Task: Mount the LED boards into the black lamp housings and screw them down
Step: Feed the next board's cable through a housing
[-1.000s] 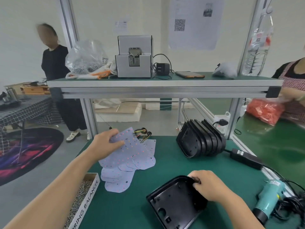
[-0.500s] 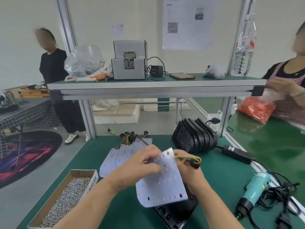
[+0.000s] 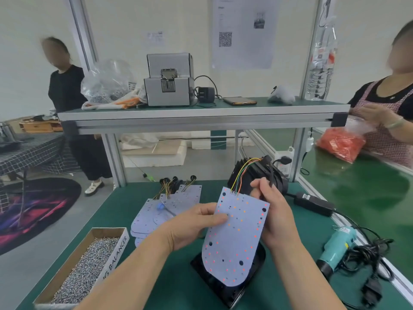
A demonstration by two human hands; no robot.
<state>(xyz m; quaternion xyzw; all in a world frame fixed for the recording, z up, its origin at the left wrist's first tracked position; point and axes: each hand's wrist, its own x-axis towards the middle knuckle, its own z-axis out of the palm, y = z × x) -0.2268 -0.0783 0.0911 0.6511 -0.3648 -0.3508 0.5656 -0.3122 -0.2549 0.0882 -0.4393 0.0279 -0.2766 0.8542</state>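
Beside the "BALANCER" box point(image 3: 116, 253), left hand point(image 3: 190, 228) and right hand point(image 3: 278, 220) pinch one LED board point(image 3: 237, 240).

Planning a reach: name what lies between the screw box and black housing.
Head view: only the left forearm, over bare green mat, separates screw box and black housing.

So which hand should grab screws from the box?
The left hand, probably: the screw box sits on its side; the right hand, also holding the LED board, is nearer the teal power tool.
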